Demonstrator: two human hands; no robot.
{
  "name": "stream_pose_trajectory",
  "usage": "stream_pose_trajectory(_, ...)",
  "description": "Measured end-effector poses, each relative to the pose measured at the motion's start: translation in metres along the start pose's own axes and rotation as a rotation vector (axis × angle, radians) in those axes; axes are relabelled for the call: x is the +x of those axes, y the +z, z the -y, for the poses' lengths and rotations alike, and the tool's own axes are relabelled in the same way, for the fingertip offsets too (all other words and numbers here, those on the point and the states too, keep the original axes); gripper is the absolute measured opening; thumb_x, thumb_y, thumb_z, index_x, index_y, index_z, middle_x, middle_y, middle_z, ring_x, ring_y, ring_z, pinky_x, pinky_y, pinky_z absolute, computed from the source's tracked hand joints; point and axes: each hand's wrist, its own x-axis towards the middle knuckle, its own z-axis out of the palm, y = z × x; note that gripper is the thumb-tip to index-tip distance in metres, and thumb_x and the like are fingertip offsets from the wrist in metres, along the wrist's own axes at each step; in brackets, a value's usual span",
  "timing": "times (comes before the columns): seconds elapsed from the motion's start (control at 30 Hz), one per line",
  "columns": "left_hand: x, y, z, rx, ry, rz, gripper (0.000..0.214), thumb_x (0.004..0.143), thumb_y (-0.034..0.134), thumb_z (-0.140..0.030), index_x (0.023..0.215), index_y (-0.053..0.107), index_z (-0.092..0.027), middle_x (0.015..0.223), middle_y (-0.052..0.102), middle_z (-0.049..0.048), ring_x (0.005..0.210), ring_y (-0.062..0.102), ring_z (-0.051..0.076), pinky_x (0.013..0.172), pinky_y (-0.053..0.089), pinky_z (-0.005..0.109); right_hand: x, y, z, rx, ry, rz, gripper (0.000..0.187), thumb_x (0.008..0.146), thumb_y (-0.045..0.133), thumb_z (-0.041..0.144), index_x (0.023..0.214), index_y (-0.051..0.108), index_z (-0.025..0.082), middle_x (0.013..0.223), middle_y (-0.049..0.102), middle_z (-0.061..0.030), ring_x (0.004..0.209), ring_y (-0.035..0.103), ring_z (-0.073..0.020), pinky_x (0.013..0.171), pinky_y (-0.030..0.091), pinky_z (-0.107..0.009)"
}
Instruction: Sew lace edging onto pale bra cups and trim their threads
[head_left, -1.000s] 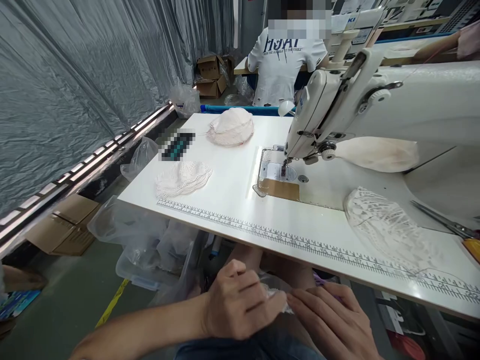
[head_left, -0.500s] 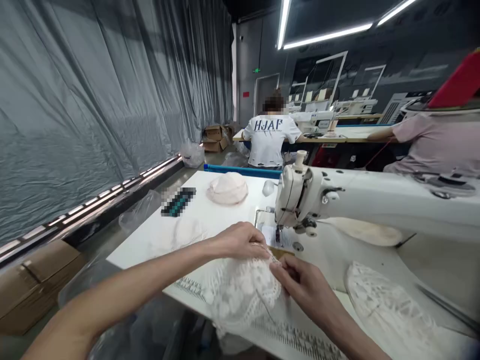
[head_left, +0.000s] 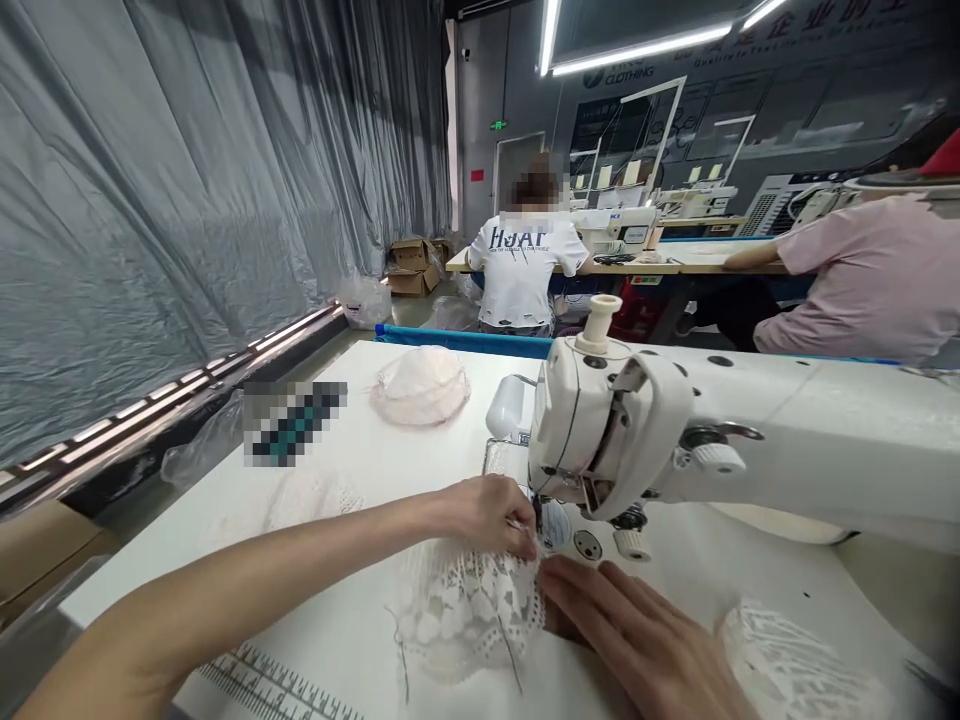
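White lace fabric (head_left: 466,612) with a scalloped edge and loose dark threads lies on the table in front of the sewing machine (head_left: 600,425). My left hand (head_left: 491,512) is closed on its upper edge, just left of the needle area; a finger and thumb pinch the cloth. Flat on the table, my right hand (head_left: 637,630) has its fingers stretched forward, the fingertips at the lace's right edge. Part of a brown piece (head_left: 564,625) shows under that hand. The machine head and my left hand hide the exact spot beneath the needle.
Pale pink fabric cups (head_left: 421,387) lie at the back of the white table, with more pale lace (head_left: 311,500) at left. Another lace piece (head_left: 795,660) sits at right. Printed ruler marks (head_left: 274,685) run along the front. Two people sit beyond, at another sewing table (head_left: 697,262).
The lace has gone from being held up between both hands to lying by the needle. My right hand has released its pinch and flattened onto the table. The view has moved closer to the machine.
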Motion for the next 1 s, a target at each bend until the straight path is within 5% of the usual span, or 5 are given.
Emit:
stream_pose_trajectory(0.17, 0.008, -0.003, 0.005, 0.168, 0.074, -0.027, 0.013, 0.075, 0.068, -0.033, 0.074, 0.068, -0.020, 0.065, 0.062, -0.0051, 0.059, 0.054, 0.009, 0.050, 0.034, 0.019, 0.002, 0.002, 0.000, -0.029, -0.033, 0.041, 0.040, 0.098, 0.026, 0.025, 0.109, 0.063, 0.017, 0.111, 0.068, -0.0085, 0.083, 0.064, -0.0197, 0.065, 0.050, -0.031)
stream_pose_trajectory(0.3, 0.012, 0.003, 0.016, 0.432, 0.032, -0.351, 0.017, 0.079, 0.065, -0.027, 0.066, 0.063, -0.016, 0.056, 0.055, -0.0019, 0.053, 0.049, 0.012, 0.055, 0.034, 0.025, 0.006, -0.001, 0.002, -0.062, -0.032, -0.012, 0.048, 0.100, 0.021, 0.036, 0.106, 0.065, 0.018, 0.100, 0.071, -0.0078, 0.075, 0.063, -0.0189, 0.060, 0.046, -0.031)
stream_pose_trajectory(0.43, 0.000, 0.025, 0.020, 0.580, 0.097, -0.582, 0.023, 0.083, 0.042, 0.000, 0.074, 0.058, -0.014, 0.081, 0.058, 0.0057, 0.079, 0.052, 0.018, 0.069, 0.034, 0.033, 0.007, 0.001, 0.003, -0.093, -0.051, -0.044, 0.052, 0.100, 0.019, 0.040, 0.104, 0.065, 0.017, 0.098, 0.072, -0.0070, 0.078, 0.064, -0.0187, 0.063, 0.044, -0.030)
stream_pose_trajectory(0.63, -0.016, 0.052, 0.019, 0.800, 0.356, -0.596, 0.013, 0.084, 0.059, -0.022, 0.075, 0.053, -0.015, 0.081, 0.055, 0.0001, 0.072, 0.050, 0.014, 0.074, 0.037, 0.033, 0.009, 0.004, 0.002, -0.039, -0.024, -0.037, 0.046, 0.100, 0.025, 0.039, 0.108, 0.064, 0.015, 0.098, 0.071, -0.0077, 0.076, 0.062, -0.0173, 0.061, 0.042, -0.028)
stream_pose_trajectory(1.0, 0.000, 0.032, 0.028, 0.714, 0.467, -0.643, 0.015, 0.077, 0.052, -0.008, 0.064, 0.049, -0.015, 0.075, 0.052, 0.0006, 0.068, 0.051, 0.012, 0.089, 0.038, 0.035, -0.001, 0.015, -0.009, -0.223, -0.110, 0.126, 0.048, 0.097, 0.031, 0.045, 0.124, 0.056, 0.014, 0.121, 0.064, -0.0056, 0.085, 0.064, -0.0198, 0.066, 0.044, -0.031)
